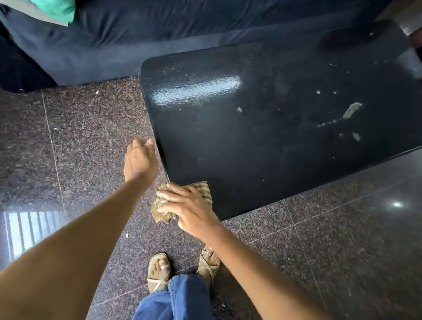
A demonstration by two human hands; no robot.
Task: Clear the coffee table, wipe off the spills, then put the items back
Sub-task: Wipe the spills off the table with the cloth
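Brown striped cloth (170, 202) lies under the pressing right hand (190, 208) at the glossy black table (232, 149) corner. Pale spills (351, 110) lie far diagonally ahead-right; the left hand (139, 161) hangs relaxed, holding nothing.

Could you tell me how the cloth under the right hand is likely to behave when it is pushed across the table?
The cloth looks crumpled and soft, so it will likely bunch rather than slide flat. Part of it hangs past the corner of the table, so it may drop off if released. The right hand pressing on it should keep it moving.
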